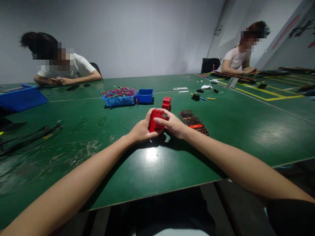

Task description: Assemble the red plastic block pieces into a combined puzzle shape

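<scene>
Glossy green table (103,157), boxy red plastic block (156,120)

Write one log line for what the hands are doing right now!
left hand: holds red block | right hand: fingers on red block | behind: second red piece | right of hands: phone | surface: green table

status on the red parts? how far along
Done, apparently: one red block stands on the green table just beyond the hands. In hand: the left hand and right hand both grip a second red block. Left: the blue tray remains heaped with coloured wires; whether they belong in the blocks can't be told.
</scene>
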Motion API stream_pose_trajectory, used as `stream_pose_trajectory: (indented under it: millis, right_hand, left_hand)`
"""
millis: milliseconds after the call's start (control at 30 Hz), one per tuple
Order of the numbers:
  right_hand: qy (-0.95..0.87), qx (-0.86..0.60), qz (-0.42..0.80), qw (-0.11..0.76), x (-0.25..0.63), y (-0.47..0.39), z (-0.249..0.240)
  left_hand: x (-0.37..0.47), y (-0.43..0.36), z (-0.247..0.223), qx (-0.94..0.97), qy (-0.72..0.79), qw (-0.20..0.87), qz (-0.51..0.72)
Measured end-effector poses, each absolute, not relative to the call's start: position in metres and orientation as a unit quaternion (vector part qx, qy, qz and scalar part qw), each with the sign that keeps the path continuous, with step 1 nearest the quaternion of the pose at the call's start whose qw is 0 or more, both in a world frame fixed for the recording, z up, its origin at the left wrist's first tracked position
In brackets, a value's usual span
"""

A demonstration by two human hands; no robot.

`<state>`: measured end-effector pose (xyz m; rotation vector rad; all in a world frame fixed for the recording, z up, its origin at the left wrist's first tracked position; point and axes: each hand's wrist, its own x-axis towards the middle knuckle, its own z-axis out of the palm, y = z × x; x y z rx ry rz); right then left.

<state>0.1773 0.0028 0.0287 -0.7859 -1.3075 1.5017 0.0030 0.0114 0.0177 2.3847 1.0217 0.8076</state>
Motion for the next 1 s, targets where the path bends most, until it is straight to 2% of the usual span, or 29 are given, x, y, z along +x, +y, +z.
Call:
stream_pose_trajectory:
  millis: [1000]
  right_hand:
    - [-0.482, -0.343, 0.655, 0.471, 0.1757, 0.0054, 0.0252]
  left_hand:
    - [0.0017, 0.0125, 0.0194, 0.855, 0.396, 0.205, 0.265]
